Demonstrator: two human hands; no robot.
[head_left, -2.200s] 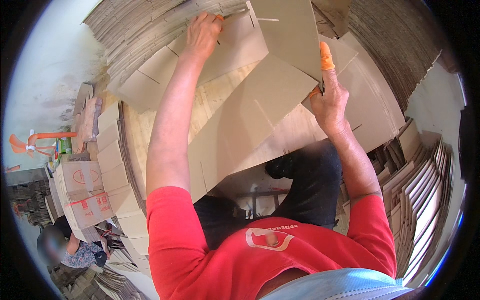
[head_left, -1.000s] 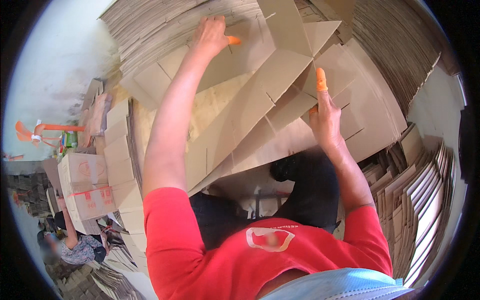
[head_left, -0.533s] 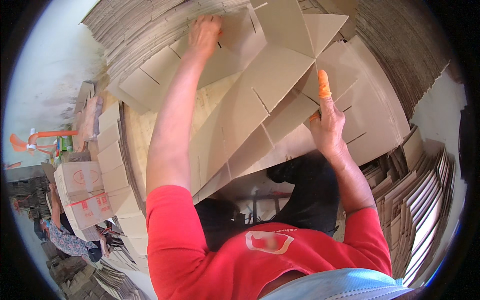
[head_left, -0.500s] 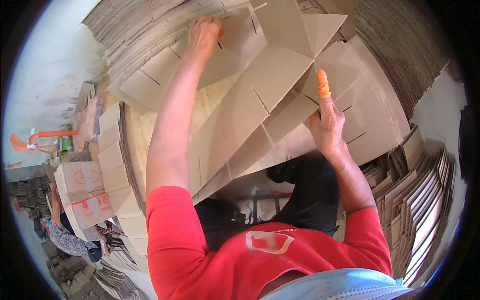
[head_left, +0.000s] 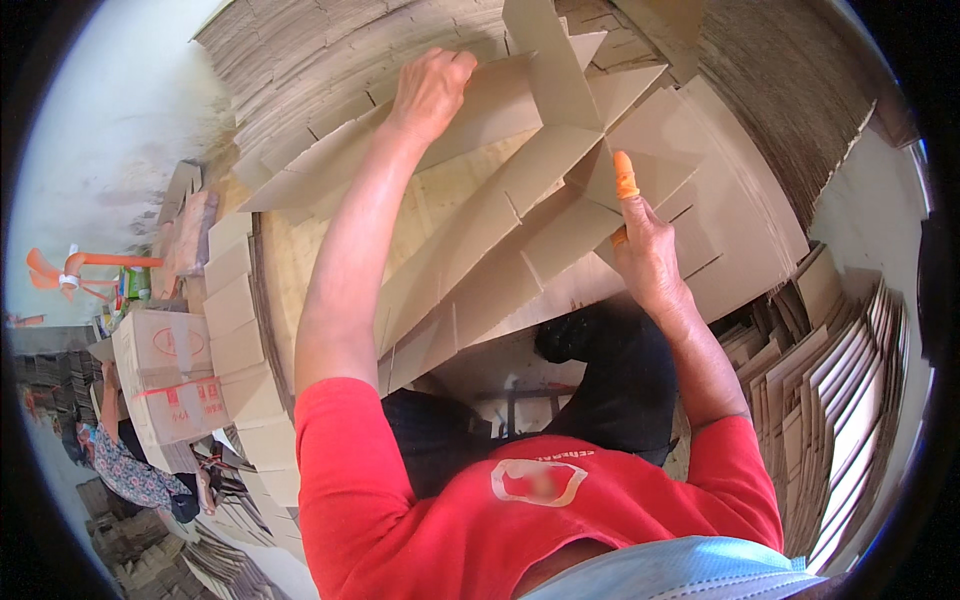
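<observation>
Head view: left hand [head_left: 430, 92], grip pinching the far edge of a flattened cardboard box [head_left: 500, 215]. Right hand [head_left: 650, 262], orange fingertip cover [head_left: 625, 175], grip closed on the box's right flap. Cardboard stacks [head_left: 830, 400] right; a printed carton [head_left: 165, 375] left.

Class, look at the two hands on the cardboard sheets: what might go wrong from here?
1. The left hand grips a sheet by its edge; bare skin could get a cut.
2. The loose sheets fan out over the table and may slide off.
3. The right hand has only one orange finger cot; its grip may slip.
</observation>
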